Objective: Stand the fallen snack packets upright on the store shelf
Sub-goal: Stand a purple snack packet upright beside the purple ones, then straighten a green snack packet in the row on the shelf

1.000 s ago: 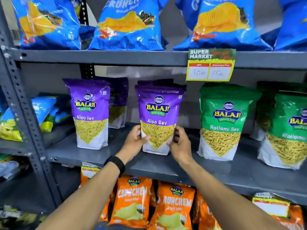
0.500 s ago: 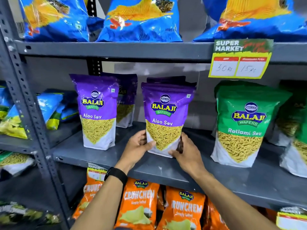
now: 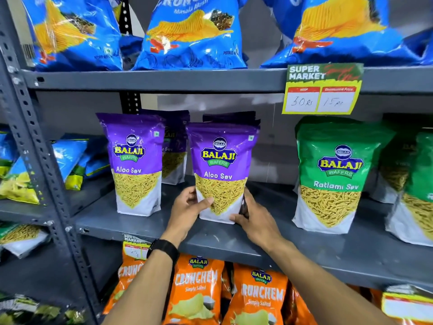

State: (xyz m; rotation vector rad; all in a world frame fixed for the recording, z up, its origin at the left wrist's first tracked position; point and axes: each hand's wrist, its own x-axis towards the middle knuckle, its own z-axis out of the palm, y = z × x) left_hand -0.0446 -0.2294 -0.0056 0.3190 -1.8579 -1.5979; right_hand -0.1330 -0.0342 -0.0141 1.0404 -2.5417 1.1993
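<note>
I have both hands on the purple plastic Aloo Sev pouch (image 3: 221,171) that stands upright on the grey metal middle shelf (image 3: 140,225), near its front edge: my left hand (image 3: 187,211) clasps its lower left corner, thumb across the front and fingers (image 3: 191,194) behind, and my right hand (image 3: 254,220) is pressed to its lower right edge, thumb at the bottom front, the other fingers wrapped round the side. A black wristband (image 3: 164,249) sits on my left wrist. Just behind this pouch more dark purple pouches (image 3: 230,117) stand in a row. To its left a second purple Aloo Sev pouch (image 3: 134,163) stands upright with another behind it; well apart on the right stands a green Ratlami Sev pouch (image 3: 335,174). A yellow price tag (image 3: 321,90) hangs from the shelf above, which carries blue crisp bags (image 3: 192,34). Orange Crunchem bags (image 3: 199,292) fill the shelf below my arms
</note>
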